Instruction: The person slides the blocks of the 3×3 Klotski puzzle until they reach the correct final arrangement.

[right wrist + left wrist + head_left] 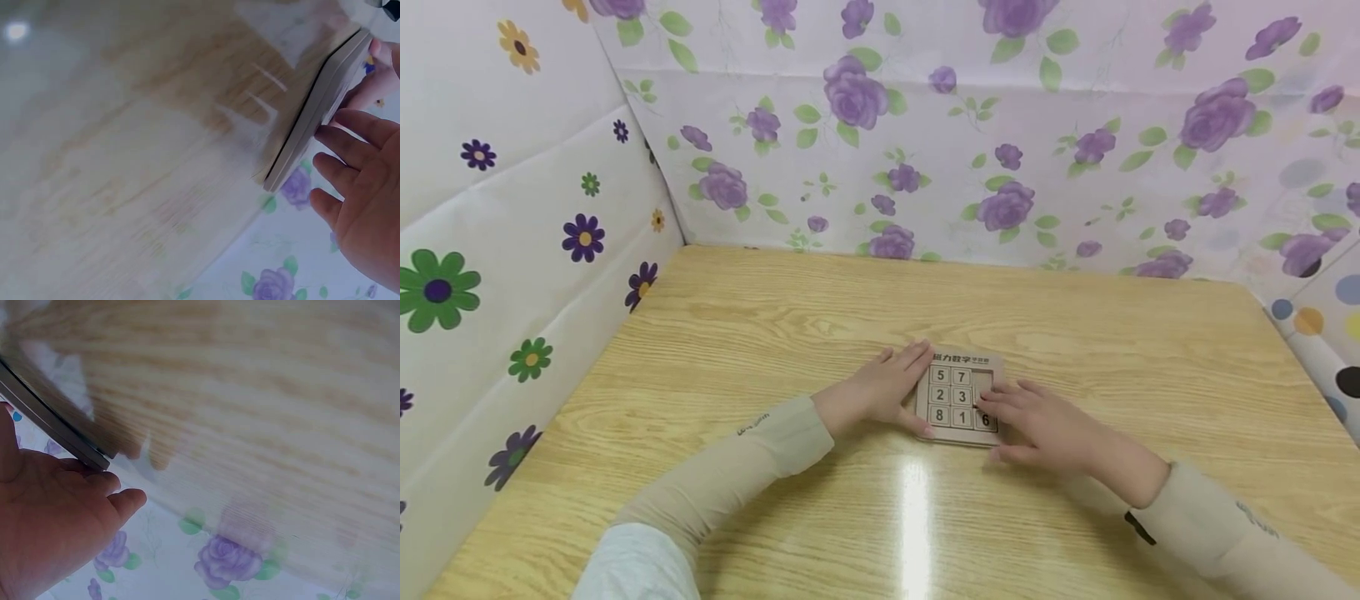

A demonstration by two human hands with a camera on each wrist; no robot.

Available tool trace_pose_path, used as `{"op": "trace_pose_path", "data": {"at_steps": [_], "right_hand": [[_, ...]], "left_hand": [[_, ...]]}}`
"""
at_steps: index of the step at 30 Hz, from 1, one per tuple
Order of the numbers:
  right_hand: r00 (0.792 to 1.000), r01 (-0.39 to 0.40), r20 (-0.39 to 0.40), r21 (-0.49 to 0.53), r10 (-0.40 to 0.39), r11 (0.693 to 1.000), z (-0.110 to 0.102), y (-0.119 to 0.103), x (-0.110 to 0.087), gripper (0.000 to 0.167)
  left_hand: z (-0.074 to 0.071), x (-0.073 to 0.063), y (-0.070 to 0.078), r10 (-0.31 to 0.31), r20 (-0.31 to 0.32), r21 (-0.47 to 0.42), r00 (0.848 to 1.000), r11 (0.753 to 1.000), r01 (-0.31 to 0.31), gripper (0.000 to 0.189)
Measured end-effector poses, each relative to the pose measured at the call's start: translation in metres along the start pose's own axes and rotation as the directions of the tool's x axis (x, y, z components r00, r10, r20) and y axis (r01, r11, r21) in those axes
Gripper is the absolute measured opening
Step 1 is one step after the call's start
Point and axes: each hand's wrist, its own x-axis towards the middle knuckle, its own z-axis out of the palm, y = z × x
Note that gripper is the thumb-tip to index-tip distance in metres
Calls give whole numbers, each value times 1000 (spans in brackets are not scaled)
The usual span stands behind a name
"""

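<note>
A square wooden number slide puzzle (964, 360) lies flat on the table. Its visible tiles read 5, 7, then 2, 3, then 8, 1, 6. The slot at the top right is bare, and fingertips hide the spot below it. My left hand (883, 390) rests against the puzzle's left side, fingers at the upper corner and thumb near the lower one. My right hand (1051, 425) reaches in from the right with extended fingers, touching the right column of tiles; its thumb is by the lower right corner. Both wrist views show the board's edge (56, 422) beside the fingers.
The wood-grain table (790, 317) has a glossy top with a bright reflection near its front. A cloth with purple roses (856, 92) hangs behind it, and a flowered sheet (550, 292) borders the left side.
</note>
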Motion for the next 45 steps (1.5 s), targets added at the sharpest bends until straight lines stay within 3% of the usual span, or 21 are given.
{"op": "trace_pose_path", "data": {"at_steps": [9,16,23,35,45], "right_hand": [[999,32,-16,3,-32,999,-2,-2,1,59],[998,52,-36,15,-52,999,1,0,17,62],[1000,17,5,40,-18,999,1,0,28,67],[999,-50,-10,21,50,999,-4,8,17,68],[996,38,-77,-24,-40,999,-4,4,27,64]], "left_hand": [[1,0,-1,1,9,-1,1000,1000,-1,122],[2,0,0,0,9,3,1000,1000,0,122],[1,-1,2,1,8,-9,1000,1000,-1,121],[-1,0,1,5,-7,6,1000,1000,-5,122],[-1,-1,1,7,0,3,1000,1000,-7,121]]}}
